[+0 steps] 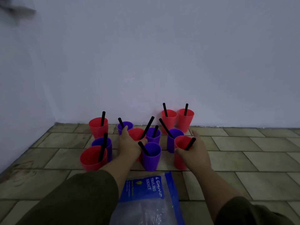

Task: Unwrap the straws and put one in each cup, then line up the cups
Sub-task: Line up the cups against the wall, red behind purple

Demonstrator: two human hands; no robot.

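Observation:
Several red and purple plastic cups stand on the tiled floor near the wall, each with a black straw in it. My left hand (129, 143) grips a red cup (135, 133) in the middle of the cluster, thumb at its rim, with a long straw (147, 127) leaning out. My right hand (194, 151) grips another red cup (181, 143) at the right, fingers curled round its side. A purple cup (151, 155) stands between my hands. Two red cups (168, 116) (185, 117) stand side by side against the wall.
A clear plastic bag with a blue label (146, 197) lies on the floor between my forearms. The white wall (146, 62) runs just behind the cups and a side wall closes the left. Bare tiles (251, 151) stretch to the right.

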